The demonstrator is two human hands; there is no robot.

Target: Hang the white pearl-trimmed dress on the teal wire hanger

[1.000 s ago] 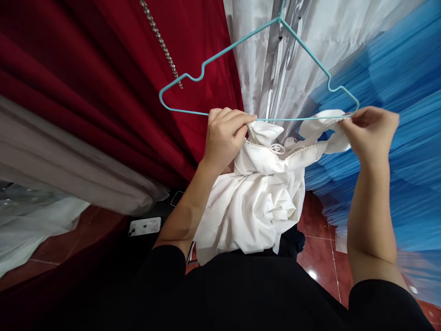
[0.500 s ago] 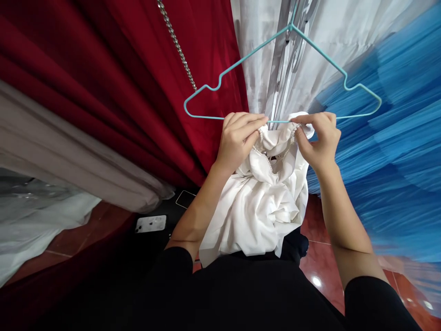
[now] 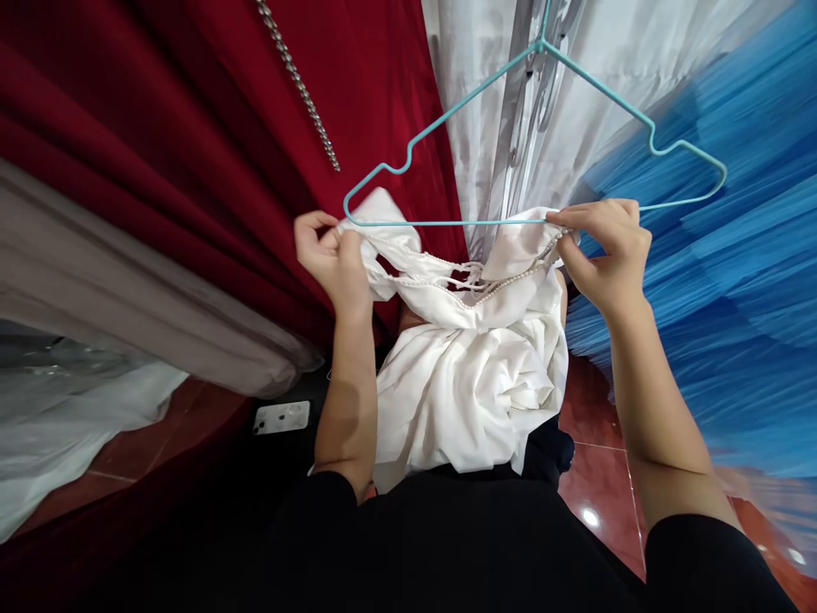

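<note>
A white dress (image 3: 465, 383) with a pearl-beaded neckline lies bunched over my lap, its top stretched sideways between my hands. My left hand (image 3: 335, 260) pinches the dress's left shoulder edge, just beside the lower left corner of a light-blue hanger (image 3: 469, 223). With thumb and fingers my right hand (image 3: 609, 247) grips the beaded right side of the neckline, touching the hanger's bottom bar. The hanger stands upright in front of me, the top of its hook cut off by the frame. Lacing strings (image 3: 469, 277) show inside the open neckline.
Red cloth (image 3: 383, 85) with a silver beaded chain (image 3: 299, 85) hangs at the left, beside a greyish-beige drape (image 3: 128, 255). Blue tulle (image 3: 721, 281) fills the right. White fabric hangs behind the hanger. A white phone (image 3: 281, 417) lies on a black surface at lower left.
My left hand has moved left from the hanger's bar, pulling the dress's shoulder out and spreading the neckline. My right hand has shifted slightly right, still gripping the dress.
</note>
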